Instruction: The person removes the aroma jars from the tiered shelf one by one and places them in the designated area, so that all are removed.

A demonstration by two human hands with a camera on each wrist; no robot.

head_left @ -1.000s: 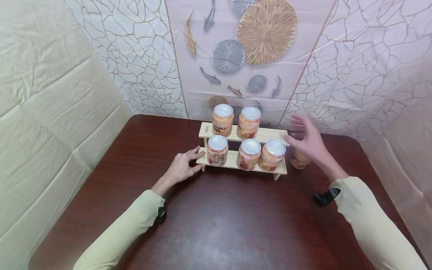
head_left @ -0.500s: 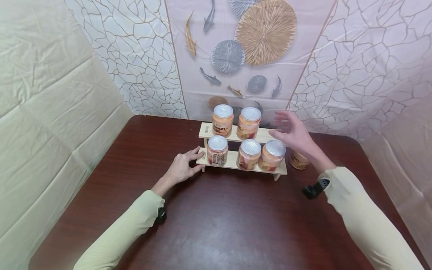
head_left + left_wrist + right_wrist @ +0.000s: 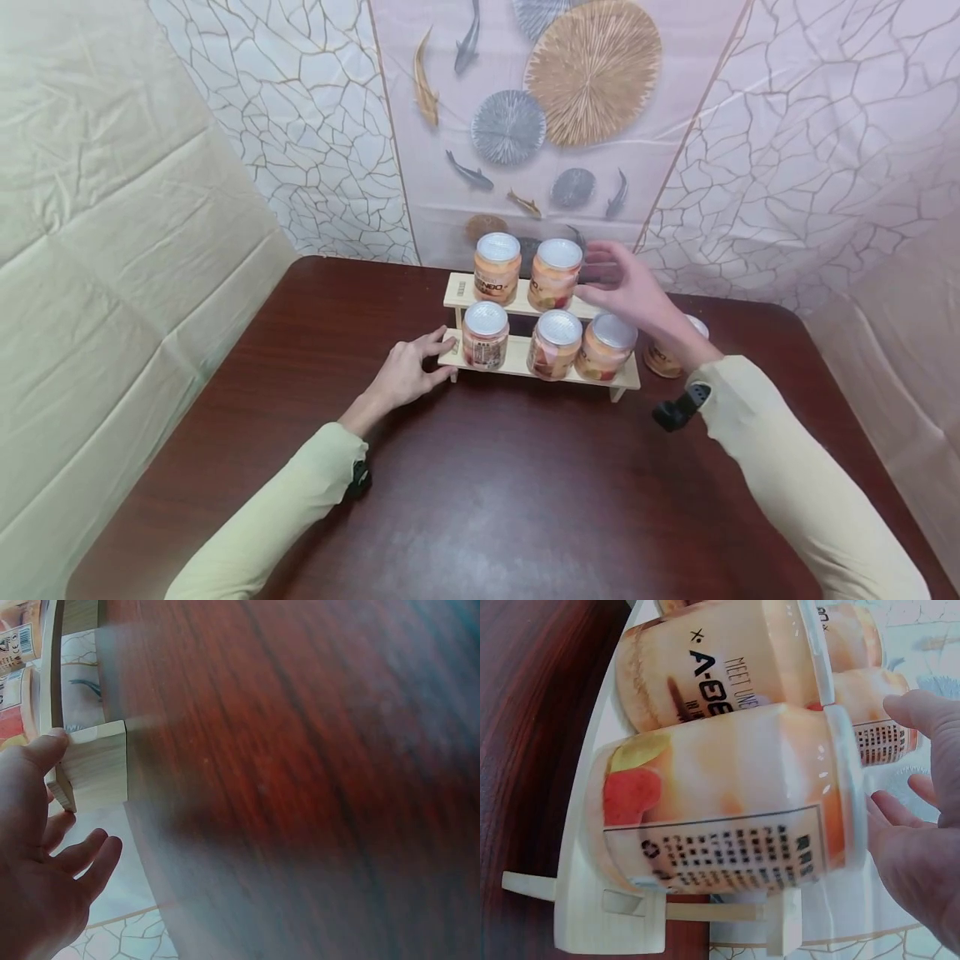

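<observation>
A two-tier wooden rack [image 3: 516, 358] stands on the table with fruit-printed, silver-lidded jars on both steps. My left hand [image 3: 405, 371] grips the left end of the lower step; in the left wrist view its thumb lies on the board end [image 3: 64, 791]. Reaching over the lower right jar [image 3: 602, 354], my right hand [image 3: 630, 292] has thumb and fingers spread at the right side of the upper right jar [image 3: 553, 287]. In the right wrist view, the thumb overlaps that upper jar [image 3: 874, 712], while the lower jar [image 3: 720, 802] fills the foreground.
Another jar [image 3: 662, 360] stands on the table right of the rack, partly hidden by my right forearm. The upper left jar [image 3: 496, 275] and two more lower jars, one at the left [image 3: 484, 346], share the rack. A patterned cloth [image 3: 525, 179] hangs behind.
My right hand has moved left over the upper step, from near the jar on the table to the upper right jar. The left hand and the jars have stayed put.
</observation>
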